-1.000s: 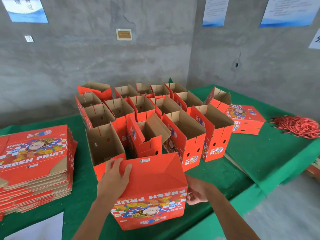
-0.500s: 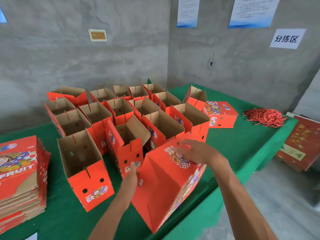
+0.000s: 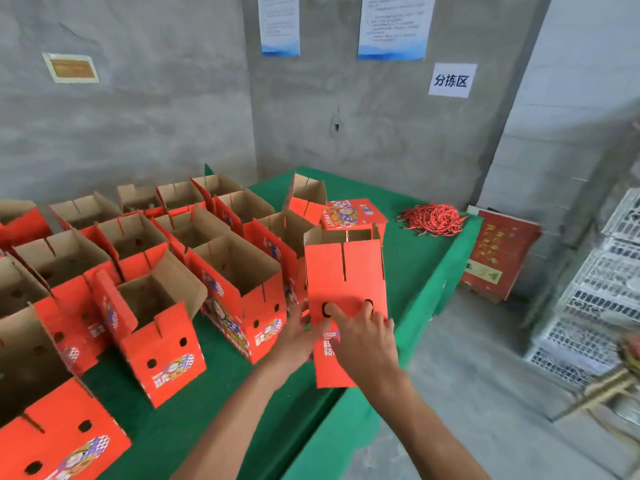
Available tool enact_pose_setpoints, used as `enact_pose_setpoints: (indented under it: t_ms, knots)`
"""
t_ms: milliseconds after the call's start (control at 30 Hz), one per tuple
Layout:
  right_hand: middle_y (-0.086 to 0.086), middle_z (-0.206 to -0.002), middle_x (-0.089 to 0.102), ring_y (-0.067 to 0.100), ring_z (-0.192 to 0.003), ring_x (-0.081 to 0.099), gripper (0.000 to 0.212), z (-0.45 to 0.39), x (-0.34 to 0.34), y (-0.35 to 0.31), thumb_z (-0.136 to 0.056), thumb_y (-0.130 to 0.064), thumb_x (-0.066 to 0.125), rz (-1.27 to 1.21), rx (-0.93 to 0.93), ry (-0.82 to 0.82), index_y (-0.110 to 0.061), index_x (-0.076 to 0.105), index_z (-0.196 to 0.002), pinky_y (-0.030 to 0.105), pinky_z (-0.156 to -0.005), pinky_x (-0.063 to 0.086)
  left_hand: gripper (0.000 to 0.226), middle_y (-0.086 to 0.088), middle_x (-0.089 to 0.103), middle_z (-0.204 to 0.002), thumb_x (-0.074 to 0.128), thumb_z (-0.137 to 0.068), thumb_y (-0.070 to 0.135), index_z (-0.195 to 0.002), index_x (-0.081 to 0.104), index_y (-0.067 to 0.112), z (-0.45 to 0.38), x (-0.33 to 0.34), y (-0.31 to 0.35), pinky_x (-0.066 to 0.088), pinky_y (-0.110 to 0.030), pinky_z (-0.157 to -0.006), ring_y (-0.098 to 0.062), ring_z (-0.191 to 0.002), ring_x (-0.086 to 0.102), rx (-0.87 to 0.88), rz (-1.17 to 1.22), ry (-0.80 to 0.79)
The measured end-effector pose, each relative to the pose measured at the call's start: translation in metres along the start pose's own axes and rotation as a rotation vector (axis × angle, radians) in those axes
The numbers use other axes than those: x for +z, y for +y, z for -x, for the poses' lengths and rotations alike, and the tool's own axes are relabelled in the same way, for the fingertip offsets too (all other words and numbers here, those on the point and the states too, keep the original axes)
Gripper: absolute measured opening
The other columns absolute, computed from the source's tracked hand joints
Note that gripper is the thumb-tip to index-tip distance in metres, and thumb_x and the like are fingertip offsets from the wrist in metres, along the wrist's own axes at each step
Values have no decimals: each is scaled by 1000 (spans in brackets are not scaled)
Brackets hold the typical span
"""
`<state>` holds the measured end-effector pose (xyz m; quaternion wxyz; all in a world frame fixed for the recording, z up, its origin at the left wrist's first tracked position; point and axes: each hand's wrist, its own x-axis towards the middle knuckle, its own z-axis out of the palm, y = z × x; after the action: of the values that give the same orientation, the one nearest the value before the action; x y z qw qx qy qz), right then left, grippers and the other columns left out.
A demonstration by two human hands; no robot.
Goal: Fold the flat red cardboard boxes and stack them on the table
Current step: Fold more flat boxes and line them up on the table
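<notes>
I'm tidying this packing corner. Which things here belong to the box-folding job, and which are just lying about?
Part of the job:
held box, in left hand and right hand
folded boxes
flat box
green table

Lying about:
red strings
red board
white crates
wall notices

You get soft, even daylight, brighter toward the right, with faint shadows and no glare. Motion blur smears both hands and the wall notices (image 3: pixel 393 27), whose small print is unreadable. Wide-angle distortion bends the wall lines at the edges.
</notes>
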<state>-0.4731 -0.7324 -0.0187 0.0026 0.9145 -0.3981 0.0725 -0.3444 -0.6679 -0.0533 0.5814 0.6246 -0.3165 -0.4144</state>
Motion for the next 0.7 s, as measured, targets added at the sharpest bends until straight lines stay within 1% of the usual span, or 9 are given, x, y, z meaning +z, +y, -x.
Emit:
enact_pose_setpoints:
  t_ms: [100, 200, 333, 400, 467, 533, 633, 667, 700]
  knots:
    - [19, -138, 45, 36, -116, 56, 55, -10, 33, 35, -102, -37, 51, -32, 52, 14, -46, 26, -150, 51, -109, 38, 51, 6, 66, -136, 68, -101, 21, -145, 46, 33, -27, 32, -14, 57, -22, -88, -2, -117, 66, 114, -41, 8]
    - [24, -143, 43, 37, -117, 56, 59, -23, 61, 71, -100, -44, 55, -62, 64, 7, -47, 27, -152, 49, -112, 34, 58, 3, 63, -138, 70, -98, 12, -146, 43, 30, -57, 59, -27, 54, -21, -94, -4, -119, 65, 152, -88, 14]
    - [25, -149, 37, 40, -130, 48, 60, -45, 90, 109, -101, -47, 53, -121, 52, -35, -46, 27, -155, 49, -119, 25, 58, 6, 64, -136, 74, -95, 8, -136, 46, 37, -98, 85, -47, 52, -14, -88, 5, -112, 66, 144, -138, 45]
    - [24, -149, 36, 40, -135, 43, 60, -57, 102, 125, -101, -48, 53, -151, 34, -54, -45, 27, -155, 47, -121, 23, 66, 10, 63, -137, 75, -93, 6, -145, 43, 34, -118, 95, -57, 50, -11, -89, 8, -113, 65, 138, -141, 70]
    - [23, -148, 36, 40, -137, 40, 59, -71, 112, 139, -101, -46, 53, -175, 9, -72, -44, 28, -155, 45, -121, 24, 76, 12, 63, -138, 77, -93, 13, -155, 36, 31, -134, 104, -64, 49, -10, -91, 12, -112, 64, 112, -161, 98]
    - [23, -148, 36, 42, -137, 38, 58, -87, 120, 149, -101, -44, 54, -199, -18, -76, -43, 29, -154, 43, -121, 25, 80, 17, 64, -137, 78, -93, 26, -157, 32, 37, -147, 110, -68, 48, -12, -93, 14, -111, 62, 95, -178, 132]
    - [26, -149, 36, 43, -143, 34, 56, -116, 131, 161, -101, -41, 53, -202, -51, -73, -41, 32, -154, 46, -126, 19, 80, 22, 59, -141, 76, -94, 36, -158, 28, 42, -171, 113, -75, 45, -1, -87, 17, -116, 58, 145, -186, 145]
    - [26, -148, 37, 43, -145, 32, 56, -126, 134, 164, -102, -41, 52, -200, -64, -76, -39, 32, -154, 46, -127, 15, 79, 20, 57, -144, 74, -95, 36, -158, 27, 42, -180, 113, -76, 45, -2, -91, 16, -119, 57, 151, -186, 144]
    - [26, -147, 38, 43, -145, 32, 55, -137, 138, 167, -102, -40, 51, -206, -74, -80, -38, 33, -154, 46, -128, 13, 78, 17, 55, -148, 73, -96, 34, -159, 27, 41, -190, 112, -76, 47, -10, -99, 11, -125, 56, 152, -175, 144]
